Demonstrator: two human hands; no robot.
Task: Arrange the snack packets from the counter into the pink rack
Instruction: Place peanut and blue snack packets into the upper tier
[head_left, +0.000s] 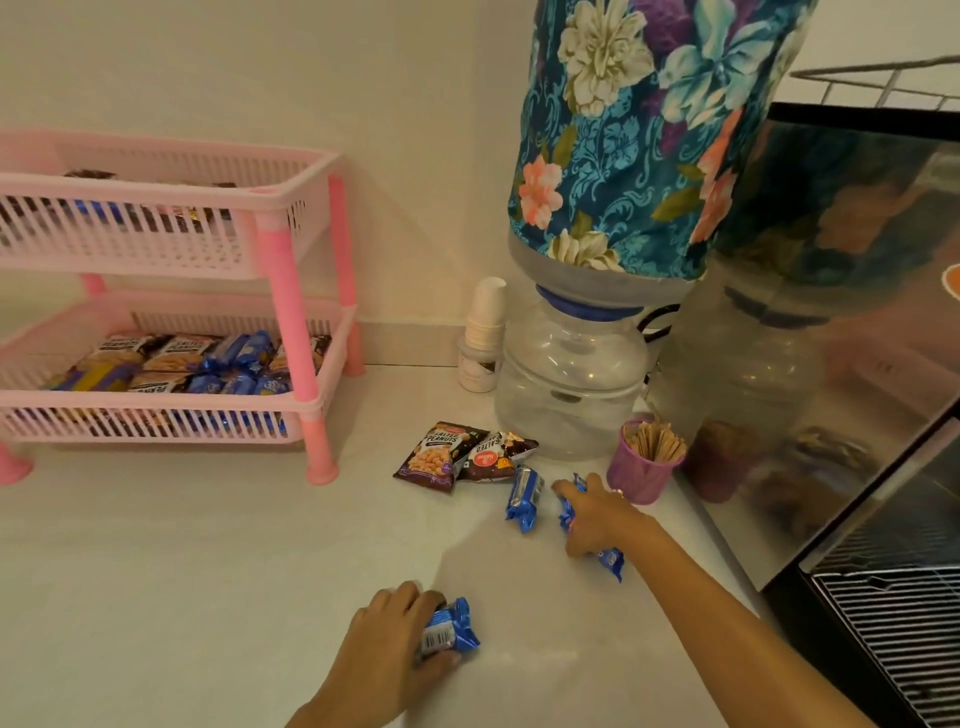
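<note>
The pink two-tier rack (291, 322) stands at the left on the white counter, with several peanut and blue biscuit packets on its lower tier and a few dark packets on the upper one. My left hand (384, 649) grips a blue biscuit packet (452, 626) low on the counter. My right hand (597, 514) lies over another blue biscuit packet (610, 558), fingers curled round it. A third blue packet (524, 499) lies loose just left of that hand. Two salted peanut packets (436, 457) (496, 457) lie behind it, near the water jar.
A water dispenser jar (571, 384) under a floral cover (639, 135) stands behind the packets. Beside it are stacked paper cups (485, 322) and a purple cup of wooden sticks (647, 462). A dark glossy appliance (857, 364) borders the counter at the right.
</note>
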